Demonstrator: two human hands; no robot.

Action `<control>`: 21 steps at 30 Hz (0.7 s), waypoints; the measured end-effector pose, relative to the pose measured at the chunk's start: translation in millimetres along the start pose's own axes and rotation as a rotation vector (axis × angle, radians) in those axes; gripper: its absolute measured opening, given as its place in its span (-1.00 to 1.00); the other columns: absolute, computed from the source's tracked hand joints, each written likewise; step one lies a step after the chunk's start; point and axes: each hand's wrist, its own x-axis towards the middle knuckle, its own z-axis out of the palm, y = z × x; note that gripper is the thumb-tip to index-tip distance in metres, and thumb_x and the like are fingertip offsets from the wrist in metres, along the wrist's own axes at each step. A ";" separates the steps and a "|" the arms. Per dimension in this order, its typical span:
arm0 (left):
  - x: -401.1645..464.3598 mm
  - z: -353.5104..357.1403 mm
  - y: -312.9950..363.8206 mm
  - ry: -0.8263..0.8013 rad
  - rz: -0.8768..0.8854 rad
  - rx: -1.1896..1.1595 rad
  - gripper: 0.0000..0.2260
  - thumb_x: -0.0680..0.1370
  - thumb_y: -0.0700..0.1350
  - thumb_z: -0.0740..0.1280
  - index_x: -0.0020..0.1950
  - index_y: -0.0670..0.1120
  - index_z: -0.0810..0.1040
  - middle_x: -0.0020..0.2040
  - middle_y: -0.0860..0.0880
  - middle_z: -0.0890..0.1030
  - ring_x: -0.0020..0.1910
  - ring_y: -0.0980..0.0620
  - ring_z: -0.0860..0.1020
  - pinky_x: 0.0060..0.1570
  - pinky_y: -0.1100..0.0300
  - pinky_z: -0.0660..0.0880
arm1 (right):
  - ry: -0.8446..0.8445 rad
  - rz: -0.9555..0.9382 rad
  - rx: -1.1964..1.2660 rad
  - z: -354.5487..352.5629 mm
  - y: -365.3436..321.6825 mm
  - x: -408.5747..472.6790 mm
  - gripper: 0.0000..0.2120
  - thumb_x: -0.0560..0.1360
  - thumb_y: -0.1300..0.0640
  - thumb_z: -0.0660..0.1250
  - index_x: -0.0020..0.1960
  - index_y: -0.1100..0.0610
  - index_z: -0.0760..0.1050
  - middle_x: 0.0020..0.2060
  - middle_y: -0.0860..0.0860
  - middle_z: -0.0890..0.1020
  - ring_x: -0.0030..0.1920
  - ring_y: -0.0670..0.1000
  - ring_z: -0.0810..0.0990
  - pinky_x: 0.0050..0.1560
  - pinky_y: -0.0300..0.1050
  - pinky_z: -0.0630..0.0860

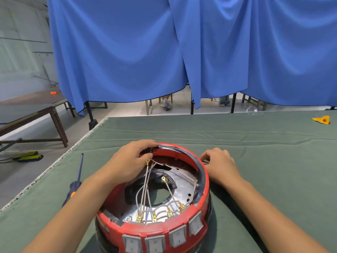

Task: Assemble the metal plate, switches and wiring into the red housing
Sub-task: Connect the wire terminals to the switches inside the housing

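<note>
left hand (pixel 130 161) curls over the far rim of the red housing (pixel 205 187) at about eleven o'clock, fingers hooked on a small black part at the edge, thumb side near a gold ring terminal (pixel 148 161). right hand (pixel 219 166) sits just outside the rim at about two o'clock, fingers bent down onto something small and metallic; what it holds, if anything, i cannot tell.

the housing stands on the green cloth (pixel 255 136) at the near middle of the table, open side up. the metal plate (pixel 184 189) lies inside on the floor, grey wires (pixel 145 187) fan across it from the ring terminal to the gold spade connectors (pixel 155 218) at six o'clock, behind the row of grey switches (pixel 155 243) on the near wall.

as i judge it, the step is seating a part at the far rim. keep the housing steady with the right hand, press straight down, and keep the wires slack and clear of the edge so none is pinched.

a screwdriver (pixel 77 181) lies on the cloth at nine o'clock, a yellow scrap (pixel 322 119) far off at one o'clock.

fingertips of both hands are hidden behind the rim, and the bottom of the housing is cut off by the frame.
</note>
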 end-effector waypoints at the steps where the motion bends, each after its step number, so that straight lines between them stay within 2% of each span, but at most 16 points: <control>1: 0.2 0.0 0.3 0.001 0.000 -0.004 -0.68 0.59 -0.18 0.26 0.33 0.03 0.48 0.36 0.12 0.45 0.37 0.10 0.37 0.40 0.09 0.25 | 0.008 0.002 0.000 -0.8 -0.6 0.3 -0.75 0.45 -0.17 0.34 -0.11 0.01 0.61 -0.05 -0.01 0.59 0.12 0.10 0.45 0.05 -0.06 0.42; 3: 0.2 0.1 0.8 0.002 -0.001 -0.004 -0.68 0.59 -0.19 0.26 0.33 0.03 0.48 0.37 0.11 0.45 0.37 0.09 0.37 0.41 0.08 0.25 | 0.028 0.017 0.033 -0.3 0.3 1.4 -0.77 0.46 -0.05 0.37 -0.31 0.03 0.55 -0.16 0.00 0.64 0.03 0.10 0.54 -0.05 -0.08 0.49; 5: 0.2 0.2 0.6 0.004 -0.004 -0.003 -0.68 0.59 -0.18 0.26 0.33 0.03 0.49 0.37 0.11 0.45 0.37 0.09 0.37 0.40 0.07 0.25 | 0.031 0.061 0.123 1.0 3.0 2.8 -0.74 0.44 0.01 0.40 -0.40 0.03 0.50 -0.23 -0.02 0.66 -0.07 0.07 0.59 -0.10 -0.10 0.53; 10: 0.8 1.5 -2.1 0.014 -0.009 -0.028 -0.70 0.58 -0.19 0.27 0.30 0.02 0.51 0.35 0.11 0.46 0.37 0.08 0.38 0.40 0.05 0.26 | 0.136 0.103 0.416 0.6 9.5 7.5 -0.77 0.47 0.08 0.38 -0.36 0.02 0.52 -0.35 -0.08 0.65 -0.19 0.03 0.62 -0.10 -0.08 0.52; 14: 1.7 2.6 -4.2 0.020 -0.008 -0.036 -0.70 0.57 -0.20 0.27 0.27 0.03 0.52 0.34 0.12 0.48 0.36 0.09 0.39 0.40 0.05 0.26 | 0.198 0.068 0.541 -0.4 3.0 6.6 -0.78 0.49 0.12 0.34 -0.33 0.04 0.51 -0.51 -0.12 0.60 -0.46 -0.09 0.54 -0.25 -0.11 0.50; 18: 2.5 2.6 -6.0 0.027 -0.008 -0.050 -0.71 0.57 -0.22 0.26 0.25 0.03 0.54 0.30 0.11 0.51 0.33 0.10 0.41 0.38 0.08 0.29 | 0.226 -0.044 0.612 -8.3 -12.3 0.6 -0.80 0.51 0.11 0.34 -0.30 0.03 0.52 -0.49 -0.09 0.61 -0.47 -0.15 0.50 -0.26 -0.08 0.48; 21: 2.8 1.0 -3.9 0.073 0.011 -0.114 -0.75 0.57 -0.23 0.24 0.16 0.00 0.60 0.14 0.12 0.60 0.19 0.17 0.50 0.26 0.23 0.37 | 0.260 -0.122 0.719 -22.9 -25.6 -4.7 -0.81 0.51 0.13 0.35 -0.28 0.02 0.53 -0.51 -0.08 0.58 -0.51 -0.18 0.45 -0.34 -0.10 0.42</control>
